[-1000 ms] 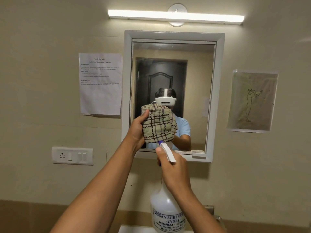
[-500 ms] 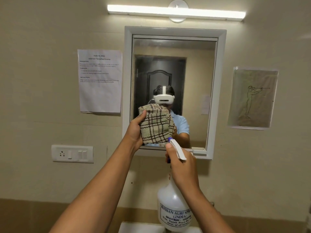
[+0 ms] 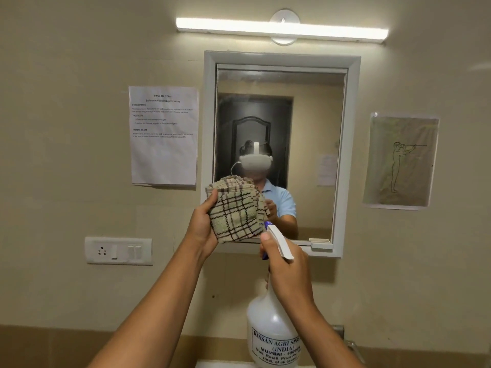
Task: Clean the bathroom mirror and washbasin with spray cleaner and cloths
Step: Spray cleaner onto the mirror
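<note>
A white-framed mirror point(image 3: 313, 107) hangs on the wall ahead, its glass hazy with mist around the middle. My left hand point(image 3: 200, 227) holds a folded checked cloth point(image 3: 235, 209) up at the mirror's lower left corner. My right hand point(image 3: 288, 274) grips the neck and trigger of a translucent white spray bottle point(image 3: 268, 333), its nozzle aimed at the glass. Only a sliver of the white washbasin point(image 3: 220, 364) shows at the bottom edge.
A printed paper sheet point(image 3: 163, 135) is taped left of the mirror, a drawing point(image 3: 401, 160) to its right. A white switch and socket plate point(image 3: 118, 251) sits low on the left wall. A tube light point(image 3: 281, 29) glows above. A metal tap point(image 3: 345, 338) shows at lower right.
The view has tilted up, so the mirror sits lower in frame. A misty patch has appeared on the glass. Both hands keep their hold and stay near the mirror's lower edge.
</note>
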A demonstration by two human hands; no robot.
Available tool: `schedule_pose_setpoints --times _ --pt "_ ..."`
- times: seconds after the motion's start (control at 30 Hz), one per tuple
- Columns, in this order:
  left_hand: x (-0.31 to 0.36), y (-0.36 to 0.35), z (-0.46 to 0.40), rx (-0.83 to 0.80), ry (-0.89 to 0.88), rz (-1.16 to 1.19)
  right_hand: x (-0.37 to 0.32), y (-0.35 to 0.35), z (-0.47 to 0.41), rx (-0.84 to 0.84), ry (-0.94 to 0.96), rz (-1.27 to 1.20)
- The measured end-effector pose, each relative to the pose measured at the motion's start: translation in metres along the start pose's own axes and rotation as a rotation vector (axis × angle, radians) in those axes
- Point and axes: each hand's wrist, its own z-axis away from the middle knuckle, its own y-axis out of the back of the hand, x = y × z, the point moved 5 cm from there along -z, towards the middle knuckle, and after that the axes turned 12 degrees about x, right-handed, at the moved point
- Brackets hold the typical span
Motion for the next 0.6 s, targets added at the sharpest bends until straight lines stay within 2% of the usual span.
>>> schedule_pose_setpoints --times 0.2,0.37,0.6 --pt "0.015 0.040 0.018 0.004 -0.005 0.145 -0.021 0.004 -0.037 0.031 0.067 0.027" --pt "0.021 0.047 0.016 0.042 -0.068 0.098 -0.052 0.013 -0.081 0.105 0.143 0.034" --pt "0.026 0.025 0.006 0.037 -0.097 0.073 -0.093 0.040 -0.152 0.209 0.136 0.041"
